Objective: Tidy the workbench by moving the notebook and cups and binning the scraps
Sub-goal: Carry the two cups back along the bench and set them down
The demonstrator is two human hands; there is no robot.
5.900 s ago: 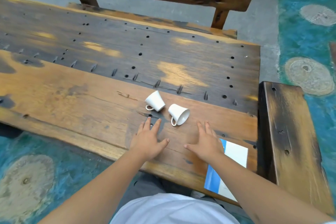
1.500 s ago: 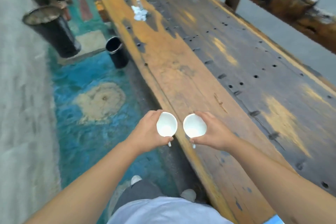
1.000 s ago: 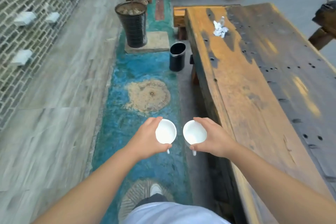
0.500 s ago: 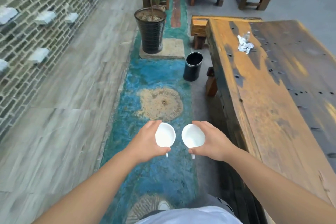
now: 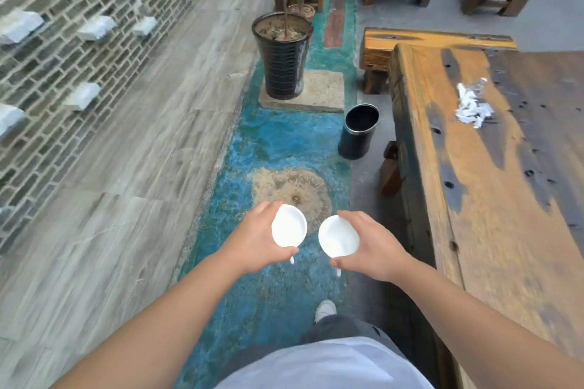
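Holding one white cup (image 5: 289, 226) per grip, beside workbench (image 5: 474, 199); black bin (image 5: 358, 131) ahead, path clear.

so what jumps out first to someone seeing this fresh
Two white cups, one in the left hand and one in the right hand, held over the blue floor. Then the white scraps on the workbench at right, and the black bin beside it.

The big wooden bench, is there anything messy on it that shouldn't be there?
Yes. A little heap of crumpled white scraps lies loose on the workbench, near its far end. It is rubbish, yet the black bin stands on the floor beside that end. Both hands are busy, each holding a white cup.
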